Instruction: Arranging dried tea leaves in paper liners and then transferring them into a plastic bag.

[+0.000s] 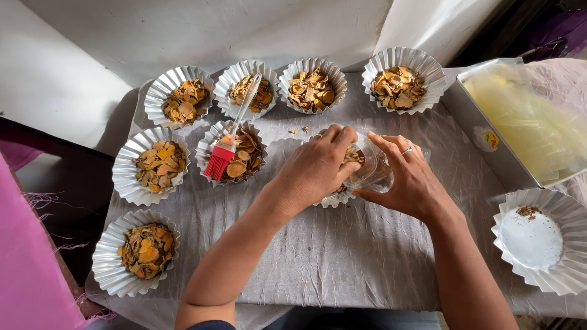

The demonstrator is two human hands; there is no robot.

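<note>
Both hands over the centre fluted foil cup [333, 198]: left hand [315, 168] pinching dried orange chips [353, 156], right hand [409, 180] grasping clear plastic bag [373, 171] just right of them.

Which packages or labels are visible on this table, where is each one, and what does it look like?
Grey rectangular cardboard box: right edge of the table, open, holding yellowish clear plastic bags.
Small round sticker: on the box's side wall, white with red and yellow marks.
Clear plastic bag: table centre, held between left hand and right hand, unlabelled.
</note>
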